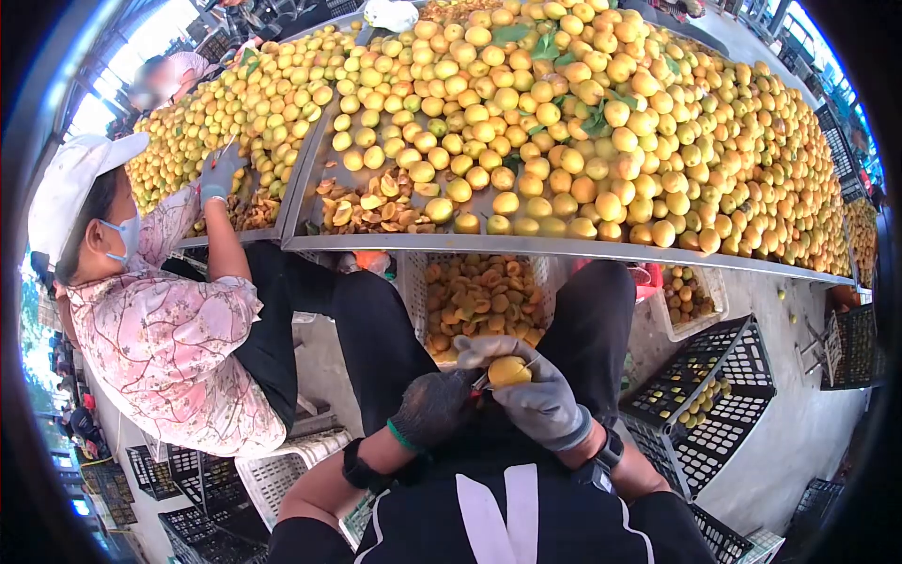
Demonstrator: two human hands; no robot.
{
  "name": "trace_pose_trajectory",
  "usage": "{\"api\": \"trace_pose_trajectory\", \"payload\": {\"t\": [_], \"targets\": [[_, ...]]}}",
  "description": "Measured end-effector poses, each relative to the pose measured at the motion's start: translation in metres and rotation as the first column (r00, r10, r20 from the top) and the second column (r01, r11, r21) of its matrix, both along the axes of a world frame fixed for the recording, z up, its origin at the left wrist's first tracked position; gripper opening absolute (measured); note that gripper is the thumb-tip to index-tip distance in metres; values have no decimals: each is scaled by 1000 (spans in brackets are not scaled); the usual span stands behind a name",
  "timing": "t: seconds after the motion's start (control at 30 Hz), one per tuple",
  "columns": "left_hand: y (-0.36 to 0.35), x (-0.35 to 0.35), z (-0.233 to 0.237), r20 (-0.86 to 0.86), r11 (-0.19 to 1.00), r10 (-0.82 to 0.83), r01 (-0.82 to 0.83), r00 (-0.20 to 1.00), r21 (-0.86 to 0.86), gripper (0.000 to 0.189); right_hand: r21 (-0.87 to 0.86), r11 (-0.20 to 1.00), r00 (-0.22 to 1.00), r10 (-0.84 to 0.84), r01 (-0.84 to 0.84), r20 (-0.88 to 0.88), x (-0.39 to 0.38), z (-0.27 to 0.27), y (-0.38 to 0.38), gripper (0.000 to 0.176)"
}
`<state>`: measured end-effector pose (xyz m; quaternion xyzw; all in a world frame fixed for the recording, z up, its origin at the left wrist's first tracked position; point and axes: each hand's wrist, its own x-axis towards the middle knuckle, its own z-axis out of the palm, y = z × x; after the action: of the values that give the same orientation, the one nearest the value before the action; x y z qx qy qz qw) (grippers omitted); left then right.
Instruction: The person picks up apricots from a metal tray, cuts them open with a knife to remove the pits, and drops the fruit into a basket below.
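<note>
My right hand (547, 399), in a grey glove, holds a yellow apricot (509, 371) between thumb and fingers above my lap. My left hand (434, 408), in a darker glove with a green cuff, is closed close beside the fruit. From it pokes what looks like a small knife (480, 382), mostly hidden by the glove and the apricot. Below the table edge, between my knees, a white crate (411, 299) holds apricot halves (484, 296). On the metal table, more cut apricot pieces (381, 202) lie near the front rim.
Whole apricots (601, 122) heap over the metal table (583, 248), with some green leaves among them. To my left a co-worker (169, 329) sits with a gloved hand (221, 174) over the fruit. Black crates (705, 399) and a white crate (719, 291) stand at right.
</note>
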<state>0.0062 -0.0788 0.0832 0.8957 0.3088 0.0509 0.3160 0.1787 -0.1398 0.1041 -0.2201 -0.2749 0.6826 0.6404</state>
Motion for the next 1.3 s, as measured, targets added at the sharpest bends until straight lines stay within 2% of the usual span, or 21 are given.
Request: {"api": "trace_pose_trajectory", "payload": {"t": [0.1, 0.23, 0.33, 0.4, 0.57, 0.73, 0.8, 0.83, 0.87, 0.9, 0.93, 0.97, 1.0, 1.07, 1.1, 1.13, 1.17, 1.2, 1.23, 1.27, 1.3], "targets": [[3, 10, 4, -171, 983, 100, -124, 980, -134, 45, -286, 957, 998, -23, 39, 61, -2, -2, 8, 45], [1, 11, -3, -117, 965, 141, -163, 983, -203, 46, -303, 949, 995, -72, 88, 64, 0, -2, 6, 49], [0, 13, -10, 42, 944, 165, -145, 985, -295, 45, -191, 981, 995, -17, 36, 100, 7, -1, 7, 52], [1, 14, -19, 88, 940, 137, -101, 987, -327, 44, -207, 978, 1000, -6, 11, 23, 10, -3, 9, 60], [11, 21, -41, 6, 907, 84, -74, 996, -415, 44, -141, 990, 994, 9, -25, -109, 17, -20, 11, 71], [34, 35, -5, 99, 919, -14, 52, 995, -390, 44, -7, 1000, 990, 22, -23, -140, 25, -29, 29, 80], [34, 41, -12, -119, 610, 209, -224, 971, -760, 33, -151, 988, 964, -1, -41, -266, 28, -37, 30, 89], [31, 36, -65, 121, 687, 270, -103, 955, -719, 34, -152, 987, 922, -9, -54, -388, 31, -51, 32, 74], [43, 40, -51, 137, 707, 270, -99, 953, -700, 34, -124, 991, 925, 6, -57, -380, 33, -60, 35, 74], [52, 44, -28, -8, 670, 228, -163, 974, -724, 39, -94, 990, 978, -90, 109, 186, 34, -68, 37, 61], [53, 45, -16, -162, 619, 175, -236, 971, -749, 45, 7, 970, 707, -182, 243, 683, 34, -79, 33, 49], [52, 44, -22, -57, 660, 189, -170, 980, -732, 44, -89, 947, 783, -202, 310, 588, 34, -101, 35, 33], [52, 43, -41, -59, 656, 185, -168, 981, -736, 44, -94, 945, 783, -201, 313, 589, 35, -108, 34, 33], [52, 39, -82, 208, 922, -7, 87, 978, -376, 41, 94, 936, 507, -267, 340, 820, 36, -116, 35, 30], [49, 37, -77, 202, 917, -3, 83, 979, -390, 41, 78, 937, 512, -254, 340, 820, 37, -113, 35, 30], [52, 40, -63, 61, 853, 116, -68, 991, -518, 39, -250, 910, 860, -181, 330, 477, 42, -106, 41, 28], [55, 43, -49, -94, 759, 210, -223, 973, -612, 37, -518, 841, 982, -186, 159, -1, 45, -101, 45, 27], [59, 44, -35, -92, 759, 207, -220, 974, -613, 37, -518, 840, 982, -189, 162, 1, 46, -102, 49, 27], [63, 42, -21, -130, 734, 227, -257, 965, -629, 35, -385, 859, 929, -236, 337, 286, 43, -104, 53, 25], [66, 39, -14, -166, 709, 246, -294, 955, -641, 33, -202, 863, 789, -297, 463, 538, 43, -104, 57, 24], [68, 35, -18, 2, 804, 232, -190, 973, -563, 32, 3, 875, 640, -355, 483, 681, 43, -100, 60, 23]]}}
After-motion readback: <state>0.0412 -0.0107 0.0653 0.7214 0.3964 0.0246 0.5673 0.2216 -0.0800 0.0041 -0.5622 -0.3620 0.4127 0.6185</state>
